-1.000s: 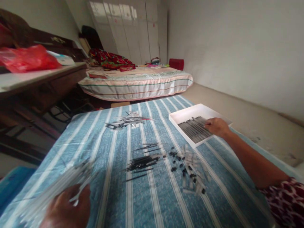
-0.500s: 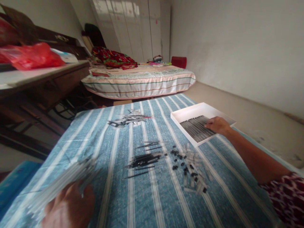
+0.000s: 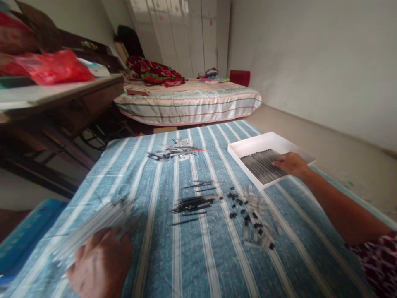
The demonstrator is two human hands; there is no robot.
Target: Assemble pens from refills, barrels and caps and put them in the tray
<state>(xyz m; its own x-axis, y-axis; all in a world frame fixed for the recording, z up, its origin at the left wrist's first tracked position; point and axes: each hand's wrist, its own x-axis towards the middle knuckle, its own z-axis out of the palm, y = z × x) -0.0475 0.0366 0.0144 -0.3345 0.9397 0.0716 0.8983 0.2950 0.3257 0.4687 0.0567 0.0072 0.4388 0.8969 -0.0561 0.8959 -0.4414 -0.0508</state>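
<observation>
My left hand [image 3: 101, 260] is closed at the right side of a heap of clear pen barrels [image 3: 89, 227], its thumb and fingers around a barrel at the edge; motion blur softens the details. My right hand [image 3: 293, 163] reaches into a shallow white box [image 3: 248, 171], fingers pinched on the end of a pen at the right of a neat row of dark pens [image 3: 262, 165]. Between my hands lies a bundle of thin black refills [image 3: 195, 203]. Right of it are scattered clear caps and small black plugs [image 3: 256, 217].
Farther back on the blue striped cloth [image 3: 161, 252] rests a pile of thin parts [image 3: 173, 152]. A desk with a red plastic bag [image 3: 58, 68] stands at the left, above a blue container [image 3: 27, 231]. Beyond the table is a bed [image 3: 192, 105].
The whole view has shifted, so things sit farther right and slightly higher. My left fingers have curled lower over the barrels. My right hand stays at the pens in the box.
</observation>
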